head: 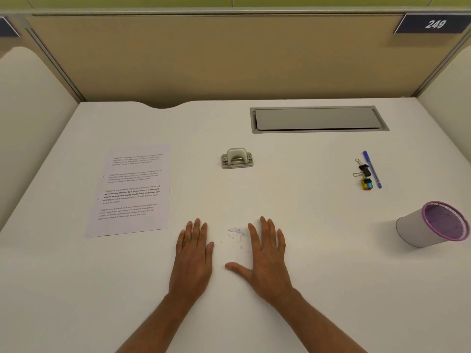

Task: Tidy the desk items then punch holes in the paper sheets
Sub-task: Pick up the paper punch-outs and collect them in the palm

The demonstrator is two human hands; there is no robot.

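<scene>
My left hand (193, 253) and my right hand (265, 256) lie flat on the white desk (318, 276), palms down, fingers straight, holding nothing. Between them sits a small scatter of pale paper punch dots (237, 234). Printed paper sheets (132, 191) lie to the left of my left hand. A grey hole punch (237, 158) stands at the desk's middle, beyond both hands. At the right lie a blue pen (372, 169), black binder clips (363, 169) and a small coloured block (367, 184). A white cup with a purple rim (430, 225) lies on its side at the far right.
A grey cable hatch (318, 119) is set into the desk at the back right. Beige partition walls (204, 57) close the desk at the back and sides. A sign reading 249 (435, 23) hangs at the upper right.
</scene>
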